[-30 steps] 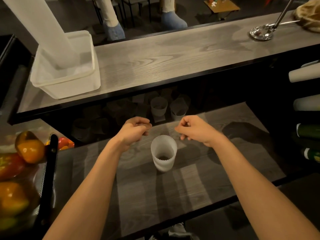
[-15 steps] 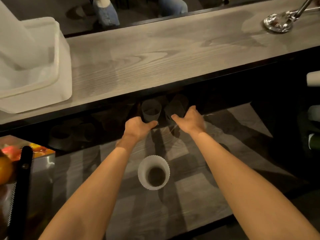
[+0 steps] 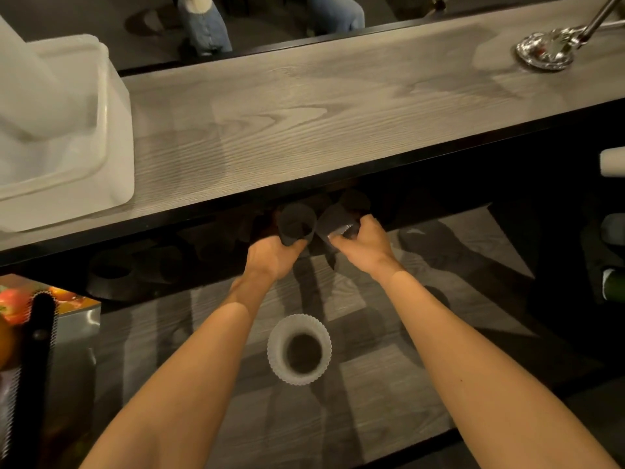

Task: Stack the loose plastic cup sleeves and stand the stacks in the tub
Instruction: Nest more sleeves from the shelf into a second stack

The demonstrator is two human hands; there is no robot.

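Both hands are in under the shelf (image 3: 338, 106) at 12 o'clock: left hand (image 3: 270, 257) curled round 1 dark cup sleeve (image 3: 297, 225), right hand (image 3: 363, 243) pinching a 2nd sleeve (image 3: 336, 222). A ribbed sleeve (image 3: 299, 348) stands at 6; the tub (image 3: 118, 137) at 10 holds 1 tall stack (image 3: 37, 79). Plenty left, I reckon.

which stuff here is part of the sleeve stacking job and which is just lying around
Job:
white tub
tall stack standing in it
ribbed sleeve upright on the lower shelf
left sleeve gripped by the left hand
right sleeve gripped by the right hand

Lying about:
metal dish on the counter
produce
bottle
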